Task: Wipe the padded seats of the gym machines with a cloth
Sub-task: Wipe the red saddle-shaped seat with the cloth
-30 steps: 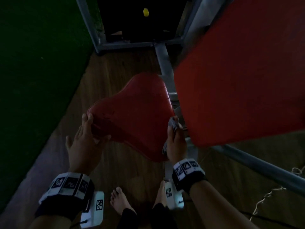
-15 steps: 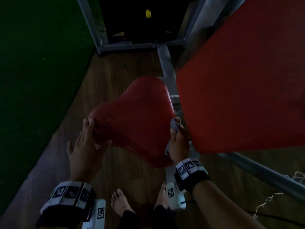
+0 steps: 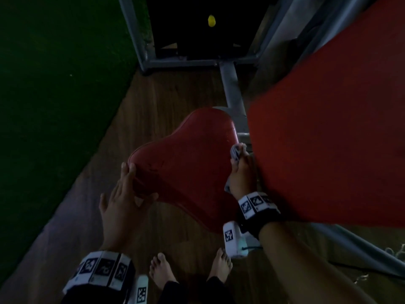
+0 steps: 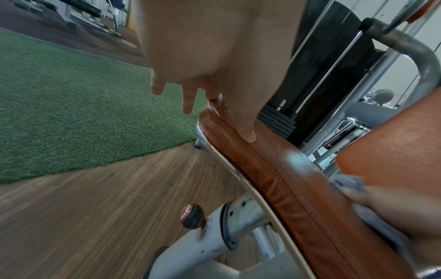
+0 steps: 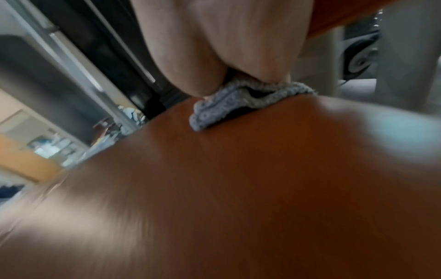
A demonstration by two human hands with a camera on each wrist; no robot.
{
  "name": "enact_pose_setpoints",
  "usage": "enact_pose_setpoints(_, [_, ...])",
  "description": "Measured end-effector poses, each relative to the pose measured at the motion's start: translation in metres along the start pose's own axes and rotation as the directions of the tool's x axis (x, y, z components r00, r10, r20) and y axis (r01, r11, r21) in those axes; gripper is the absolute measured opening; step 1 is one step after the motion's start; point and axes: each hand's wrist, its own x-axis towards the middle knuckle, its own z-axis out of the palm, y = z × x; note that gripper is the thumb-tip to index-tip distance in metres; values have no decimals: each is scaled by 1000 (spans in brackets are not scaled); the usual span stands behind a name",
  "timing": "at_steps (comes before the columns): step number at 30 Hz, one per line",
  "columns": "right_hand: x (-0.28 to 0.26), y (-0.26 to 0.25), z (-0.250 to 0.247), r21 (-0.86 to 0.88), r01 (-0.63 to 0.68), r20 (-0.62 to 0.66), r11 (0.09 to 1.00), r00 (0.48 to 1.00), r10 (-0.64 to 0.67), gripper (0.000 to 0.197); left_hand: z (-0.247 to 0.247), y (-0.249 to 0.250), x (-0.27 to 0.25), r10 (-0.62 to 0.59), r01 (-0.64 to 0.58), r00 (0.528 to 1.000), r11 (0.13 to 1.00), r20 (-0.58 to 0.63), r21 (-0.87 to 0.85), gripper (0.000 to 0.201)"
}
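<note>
A red padded seat (image 3: 186, 159) sits low on a grey machine frame, with a big red back pad (image 3: 328, 128) to its right. My left hand (image 3: 125, 194) rests on the seat's left corner, fingers straight along the edge and thumb on the front side; the left wrist view shows that thumb on the seat (image 4: 274, 169) piping. My right hand (image 3: 241, 172) grips a grey cloth (image 3: 235, 152) and presses it on the seat's right edge beside the back pad. The right wrist view shows the cloth (image 5: 229, 105) bunched under the fingers on the seat (image 5: 238, 188).
Green turf (image 3: 54, 106) lies to the left, wood floor (image 3: 135, 119) under the seat. The grey frame post (image 3: 232, 91) runs back to a dark weight stack (image 3: 208, 36). An adjustment knob (image 4: 192, 215) sits under the seat. My bare feet (image 3: 162, 273) stand below.
My right hand with the cloth has slid forward along the seat's right edge, away from me. The left hand stays on the left corner.
</note>
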Motion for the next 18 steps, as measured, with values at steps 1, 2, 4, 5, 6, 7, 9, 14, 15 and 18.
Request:
enact_pose_setpoints(1, [4, -2, 1, -2, 0, -6, 1000, 1000, 0, 51, 0, 0, 0, -5, 5, 1000, 1000, 1, -5, 90])
enact_pose_setpoints(2, [3, -2, 0, -11, 9, -6, 1000, 1000, -9, 51, 0, 0, -1, -9, 9, 1000, 1000, 2, -11, 91])
enact_pose_setpoints(4, [-10, 4, -4, -24, 51, 10, 998, 999, -50, 55, 0, 1, -2, -8, 8, 1000, 1000, 0, -20, 92])
enact_pose_setpoints(5, [-20, 9, -6, -10, 61, 20, 998, 998, -61, 56, -1, 2, -2, -9, 9, 1000, 1000, 1, -20, 92])
enact_pose_setpoints(6, [-30, 13, -7, 5, 63, 33, 998, 997, -63, 58, -1, 1, -2, -14, 14, 1000, 1000, 5, -18, 93])
enact_pose_setpoints(7, [-36, 17, -8, 9, 65, 40, 998, 997, -65, 58, -2, 1, -1, -17, 17, 1000, 1000, 8, -19, 93])
enact_pose_setpoints(9, [-38, 18, -9, 10, 49, 55, 999, 997, -50, 56, -2, 1, 0, -15, 15, 1000, 1000, 18, -20, 92])
enact_pose_setpoints(14, [-10, -1, -10, 118, -17, 93, 993, 996, 6, 56, -2, 0, -2, -6, 6, 1000, 1000, 9, -30, 93])
enact_pose_setpoints(15, [-7, -2, -10, 125, -19, 89, 992, 996, 8, 56, -1, 0, -2, -6, 6, 1000, 1000, 7, -30, 93])
enact_pose_setpoints(18, [-6, 0, -7, 146, -17, 55, 989, 998, 9, 50, -2, 1, -2, -8, 8, 1000, 1000, 3, -25, 93])
